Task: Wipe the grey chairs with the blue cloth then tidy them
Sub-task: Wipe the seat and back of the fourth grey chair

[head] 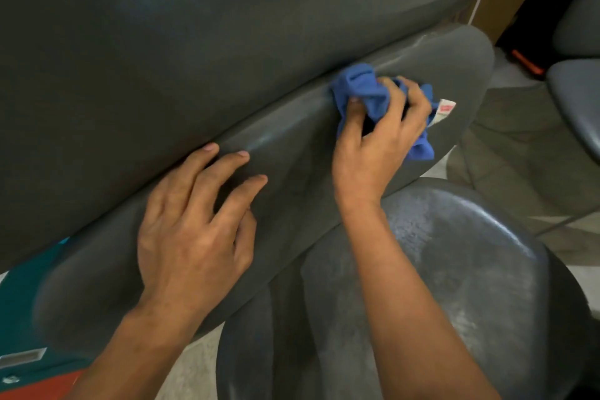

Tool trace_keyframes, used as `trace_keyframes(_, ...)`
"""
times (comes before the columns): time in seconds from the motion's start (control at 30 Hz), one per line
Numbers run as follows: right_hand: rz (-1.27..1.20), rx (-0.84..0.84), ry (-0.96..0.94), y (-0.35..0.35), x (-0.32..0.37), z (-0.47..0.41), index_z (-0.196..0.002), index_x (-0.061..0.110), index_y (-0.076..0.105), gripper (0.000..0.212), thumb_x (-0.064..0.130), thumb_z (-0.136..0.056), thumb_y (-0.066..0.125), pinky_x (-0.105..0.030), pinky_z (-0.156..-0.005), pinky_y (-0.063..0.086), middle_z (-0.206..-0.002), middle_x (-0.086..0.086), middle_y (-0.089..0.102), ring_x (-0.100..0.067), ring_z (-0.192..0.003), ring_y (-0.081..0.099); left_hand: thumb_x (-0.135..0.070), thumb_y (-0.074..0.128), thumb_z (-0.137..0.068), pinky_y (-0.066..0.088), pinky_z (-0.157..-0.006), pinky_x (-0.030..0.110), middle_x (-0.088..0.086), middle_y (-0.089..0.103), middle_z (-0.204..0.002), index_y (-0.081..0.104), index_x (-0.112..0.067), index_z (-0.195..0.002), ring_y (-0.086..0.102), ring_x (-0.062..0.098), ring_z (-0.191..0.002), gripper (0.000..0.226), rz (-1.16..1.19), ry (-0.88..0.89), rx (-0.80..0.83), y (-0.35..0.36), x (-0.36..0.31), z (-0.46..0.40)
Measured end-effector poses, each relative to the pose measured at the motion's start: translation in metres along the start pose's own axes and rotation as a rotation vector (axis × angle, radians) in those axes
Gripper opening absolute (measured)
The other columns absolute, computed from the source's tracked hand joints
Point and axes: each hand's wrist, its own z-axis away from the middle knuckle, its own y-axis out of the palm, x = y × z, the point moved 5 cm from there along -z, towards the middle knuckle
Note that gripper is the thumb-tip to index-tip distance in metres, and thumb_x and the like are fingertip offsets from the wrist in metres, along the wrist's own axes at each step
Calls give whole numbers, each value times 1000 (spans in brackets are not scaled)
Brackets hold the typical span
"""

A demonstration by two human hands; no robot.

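I have the blue cloth [373,97] bunched up in my right hand [376,143], thumb and fingers curled round the wad so it stays a firm pad instead of a loose rag. A white tag [444,109] sticks out of it past my knuckles. I am pushing the wad into the seam just ahead of my fingertips, where the seat [292,172] of the grey chair meets its backrest [162,42]; I judge that fold to be where dust would gather, and a balled cloth gets into it better than a flat one.

My left hand [194,227] lies on the same seat, to the left of the cloth hand and a little nearer to me. Its fingers are spread and nearly straight, tips resting close to the seam, holding nothing. I take it to be there as a brace, so the chair does not shift under the rubbing.

Under my right forearm, nearer my body, is a second grey chair [454,269], its surface pale and streaky with what looks like dust, so I reckon it has yet to be wiped. Off to the far right of my cloth hand, a third chair [578,97] shows only at its edge. At my left elbow, low down, sits something teal and orange [26,318] that I cannot identify.
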Motion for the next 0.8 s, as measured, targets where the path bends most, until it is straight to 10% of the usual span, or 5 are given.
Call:
trace_keyframes(0.23,-28,285,-198,-1,29,63,-112,10,69,33,11,-79,76,-31,-100,41,-117,-10,54,-30,-109,54,-13,62,-90,34,-106,45,4,69,-128,79,-24,-108,50,32,-131,27,-91,-68,-29,10,-9,-4)
trace_keyframes(0.63,-55,-1,100,-9,-17,-52,-112,2,64,33,23,-88,56,-47,-91,48,-112,-9,53,-26,-103,56,-10,60,-89,33,-107,47,4,66,-128,80,-23,-105,50,35,-132,28,-87,-72,-24,11,-9,-4)
trace_keyframes(0.8,-6,189,-73,-2,8,-5,-109,3,64,25,14,-86,67,-43,-92,44,-107,-12,55,-33,-102,54,-10,62,-88,31,-107,47,3,66,-127,80,-25,-103,49,34,-131,27,-104,-93,-29,14,-11,-6)
